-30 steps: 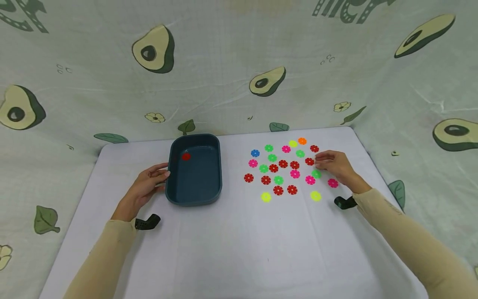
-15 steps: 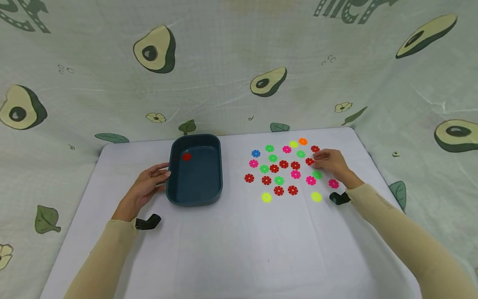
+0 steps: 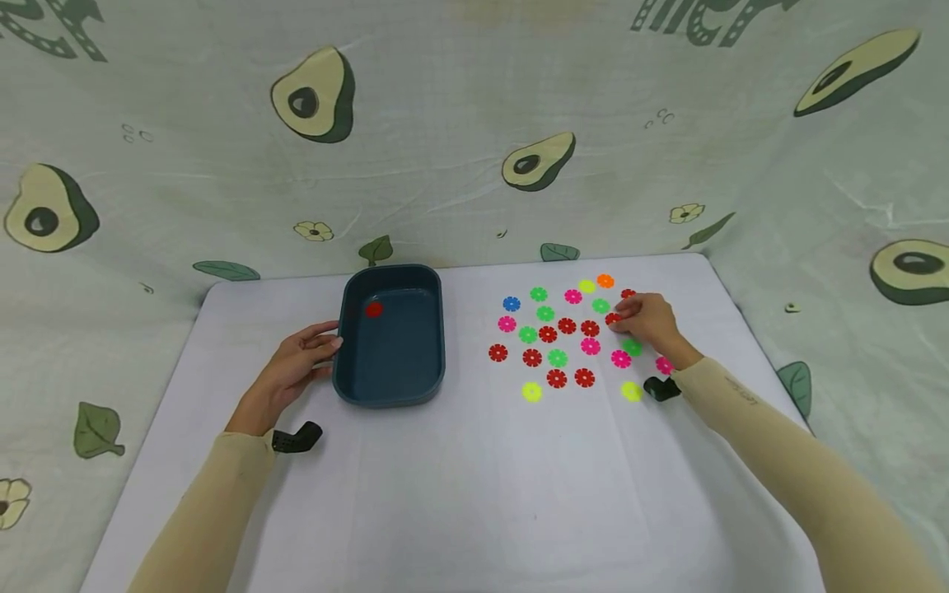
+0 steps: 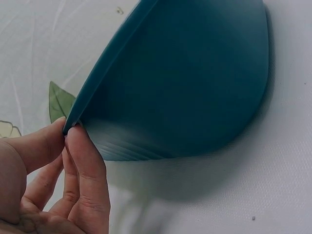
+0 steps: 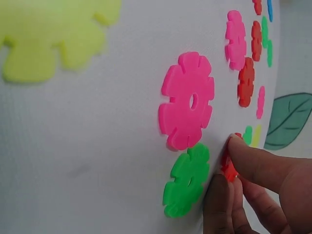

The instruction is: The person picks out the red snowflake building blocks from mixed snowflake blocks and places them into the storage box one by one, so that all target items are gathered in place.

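Red disc pinched between thumb and fingers of my right hand, over on the table's right side; whether it's off the surface, I can't tell. Teal tray lies to that hand's left, well apart, with most of the scattered discs between. I'd judge that sideways gap is what the next move hinges on. Tray's long axis runs front to back; the disc is round, so no axis to log. My left hand is much the nearer to the tray, thumb and fingers gripping its left rim. Right hand is narrow, fingertips drawn in to the disc. Green disc lies just beside those fingers, pink disc next to it (tight quarters, easy to nudge, I'd guess). One red piece lies in the tray, toward the far end.
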A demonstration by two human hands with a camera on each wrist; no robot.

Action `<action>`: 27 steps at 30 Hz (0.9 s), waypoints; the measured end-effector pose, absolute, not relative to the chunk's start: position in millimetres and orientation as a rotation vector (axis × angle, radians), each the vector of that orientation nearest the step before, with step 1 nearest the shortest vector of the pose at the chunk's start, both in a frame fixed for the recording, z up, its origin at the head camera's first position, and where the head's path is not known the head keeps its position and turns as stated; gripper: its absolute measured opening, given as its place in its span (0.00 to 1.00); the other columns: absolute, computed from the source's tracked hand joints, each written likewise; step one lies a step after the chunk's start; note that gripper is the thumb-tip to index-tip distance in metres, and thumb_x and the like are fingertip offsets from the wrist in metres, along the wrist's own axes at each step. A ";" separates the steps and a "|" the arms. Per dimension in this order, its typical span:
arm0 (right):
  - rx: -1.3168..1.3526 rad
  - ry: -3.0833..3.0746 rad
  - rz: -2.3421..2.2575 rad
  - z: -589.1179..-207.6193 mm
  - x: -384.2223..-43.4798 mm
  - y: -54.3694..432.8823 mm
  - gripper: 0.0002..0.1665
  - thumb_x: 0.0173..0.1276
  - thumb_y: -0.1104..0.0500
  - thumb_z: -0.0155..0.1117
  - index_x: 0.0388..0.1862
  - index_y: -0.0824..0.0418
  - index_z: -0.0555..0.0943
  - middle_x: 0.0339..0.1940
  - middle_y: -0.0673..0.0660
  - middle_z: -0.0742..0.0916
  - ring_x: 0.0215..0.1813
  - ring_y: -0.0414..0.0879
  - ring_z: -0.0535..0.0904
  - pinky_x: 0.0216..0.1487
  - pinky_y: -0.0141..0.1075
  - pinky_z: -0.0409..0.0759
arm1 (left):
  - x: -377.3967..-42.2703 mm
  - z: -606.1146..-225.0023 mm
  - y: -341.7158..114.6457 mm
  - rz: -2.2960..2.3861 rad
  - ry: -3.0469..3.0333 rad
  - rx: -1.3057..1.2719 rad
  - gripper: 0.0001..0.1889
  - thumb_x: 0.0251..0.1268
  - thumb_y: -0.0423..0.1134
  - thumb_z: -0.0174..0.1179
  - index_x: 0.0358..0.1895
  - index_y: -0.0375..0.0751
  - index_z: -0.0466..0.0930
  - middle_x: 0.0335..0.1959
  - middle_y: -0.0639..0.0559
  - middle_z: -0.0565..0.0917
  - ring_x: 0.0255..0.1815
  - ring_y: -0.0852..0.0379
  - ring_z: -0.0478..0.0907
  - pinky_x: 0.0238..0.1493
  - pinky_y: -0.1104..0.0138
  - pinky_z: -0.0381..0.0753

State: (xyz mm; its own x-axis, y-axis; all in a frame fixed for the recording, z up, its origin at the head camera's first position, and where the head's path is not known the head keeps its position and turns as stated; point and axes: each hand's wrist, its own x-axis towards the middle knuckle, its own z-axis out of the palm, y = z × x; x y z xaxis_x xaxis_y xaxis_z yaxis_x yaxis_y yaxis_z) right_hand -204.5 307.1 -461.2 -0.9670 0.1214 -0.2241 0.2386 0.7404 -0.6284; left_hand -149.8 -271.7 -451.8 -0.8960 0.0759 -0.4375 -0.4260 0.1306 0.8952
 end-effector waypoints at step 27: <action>0.243 2.603 -1.230 -441.1 -195.3 303.9 0.23 0.77 0.63 0.68 0.66 0.73 0.78 0.63 0.72 0.81 0.64 0.64 0.77 0.49 0.28 0.78 | -150.8 -451.4 -272.4 1.856 2.002 -0.333 0.33 0.82 0.38 0.60 0.83 0.39 0.60 0.47 0.63 0.81 0.42 0.66 0.81 0.41 0.72 0.83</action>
